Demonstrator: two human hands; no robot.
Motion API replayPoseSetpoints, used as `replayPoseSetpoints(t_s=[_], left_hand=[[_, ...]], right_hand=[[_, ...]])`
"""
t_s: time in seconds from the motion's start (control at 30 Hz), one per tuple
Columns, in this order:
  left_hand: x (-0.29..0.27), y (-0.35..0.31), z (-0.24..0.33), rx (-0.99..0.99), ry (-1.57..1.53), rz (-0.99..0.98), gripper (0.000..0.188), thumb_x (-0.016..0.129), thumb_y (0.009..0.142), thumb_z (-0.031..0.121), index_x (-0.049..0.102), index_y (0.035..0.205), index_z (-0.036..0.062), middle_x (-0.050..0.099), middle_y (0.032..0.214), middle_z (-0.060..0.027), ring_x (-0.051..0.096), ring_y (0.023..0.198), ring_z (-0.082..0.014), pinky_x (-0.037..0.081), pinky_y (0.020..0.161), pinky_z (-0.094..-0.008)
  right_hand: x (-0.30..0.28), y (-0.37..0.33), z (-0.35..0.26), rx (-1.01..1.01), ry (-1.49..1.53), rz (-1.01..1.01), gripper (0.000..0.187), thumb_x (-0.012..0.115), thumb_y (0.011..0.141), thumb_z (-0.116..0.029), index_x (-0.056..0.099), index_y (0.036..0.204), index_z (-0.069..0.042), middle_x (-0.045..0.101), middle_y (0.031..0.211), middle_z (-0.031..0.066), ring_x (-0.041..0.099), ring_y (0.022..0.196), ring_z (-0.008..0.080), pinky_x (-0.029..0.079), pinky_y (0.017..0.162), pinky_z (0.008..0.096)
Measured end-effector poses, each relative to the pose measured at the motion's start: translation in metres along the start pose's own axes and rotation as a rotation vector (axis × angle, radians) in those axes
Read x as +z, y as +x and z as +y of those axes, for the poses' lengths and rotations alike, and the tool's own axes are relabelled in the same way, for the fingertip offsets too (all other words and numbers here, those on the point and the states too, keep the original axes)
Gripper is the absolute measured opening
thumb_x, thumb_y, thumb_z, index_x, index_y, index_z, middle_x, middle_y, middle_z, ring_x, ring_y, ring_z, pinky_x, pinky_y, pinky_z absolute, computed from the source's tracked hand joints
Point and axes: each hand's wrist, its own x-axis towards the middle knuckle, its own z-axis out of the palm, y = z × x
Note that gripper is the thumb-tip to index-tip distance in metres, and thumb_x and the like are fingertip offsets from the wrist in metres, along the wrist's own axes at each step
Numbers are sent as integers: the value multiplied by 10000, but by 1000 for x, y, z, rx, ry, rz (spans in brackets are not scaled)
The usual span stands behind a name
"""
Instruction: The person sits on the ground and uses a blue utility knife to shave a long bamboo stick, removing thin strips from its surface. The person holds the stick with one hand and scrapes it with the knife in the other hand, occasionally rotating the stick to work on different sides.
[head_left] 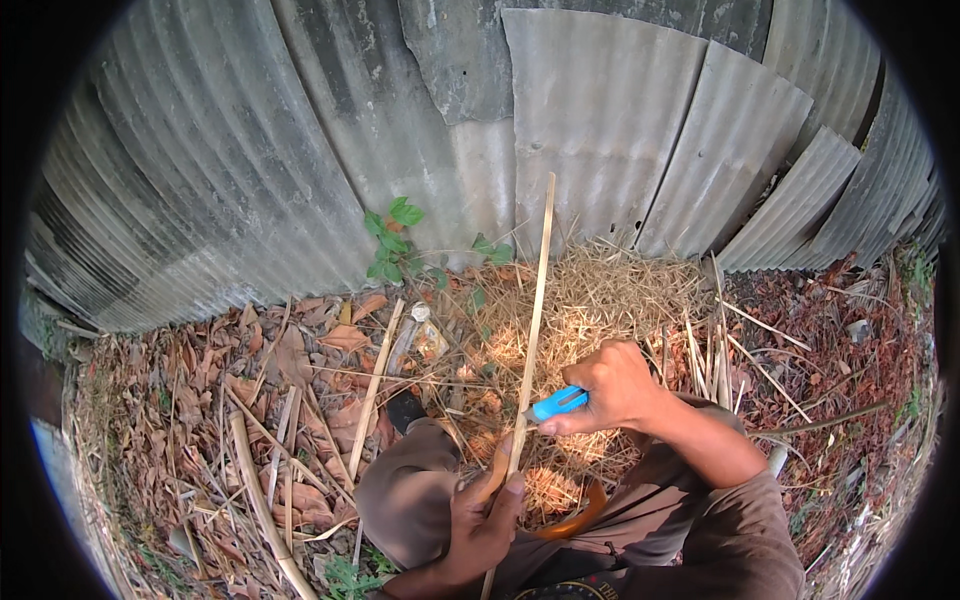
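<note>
A long, thin bamboo strip (537, 300) rises from my lap toward the fence, tilted slightly right at its top. Low on the strip, my left hand (483, 520) is closed round it, with thumb and fingers pinching its sides. My right hand (608, 388) grips a blue utility knife (560, 402). The knife's tip touches or nearly touches the strip's right edge, just above my left fingers. Pale shavings (600, 290) lie in a heap on the ground beyond my hands. Part of a curved orange-brown thing (578, 515) shows between my legs; its kind is unclear.
A corrugated metal fence (600, 130) stands across the far side. Bamboo pieces (262, 510) lie among dry leaves (180, 420) on the left. Thin sticks (700, 355) lean and lie at the right. A green plant (392, 240) grows by the fence.
</note>
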Motion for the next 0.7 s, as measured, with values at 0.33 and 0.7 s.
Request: replayPoseSetpoints(t_s=[0.33, 0.7], left_hand=[[-2, -1, -10, 195, 297, 35, 438, 513, 947, 48, 422, 1371, -11, 419, 649, 40, 355, 579, -29, 293, 499, -216], [3, -4, -23, 268, 261, 83, 298, 510, 917, -11, 535, 1209, -63, 409, 618, 13, 365, 539, -47, 289, 470, -247]], right_hand=[[11, 9, 3, 31, -68, 38, 652, 630, 682, -696, 506, 462, -95, 463, 397, 72, 516, 380, 272, 409, 406, 389], [13, 18, 25, 194, -127, -70, 783, 481, 689, -826, 665, 594, -71, 496, 419, 129, 558, 426, 326, 453, 450, 428]])
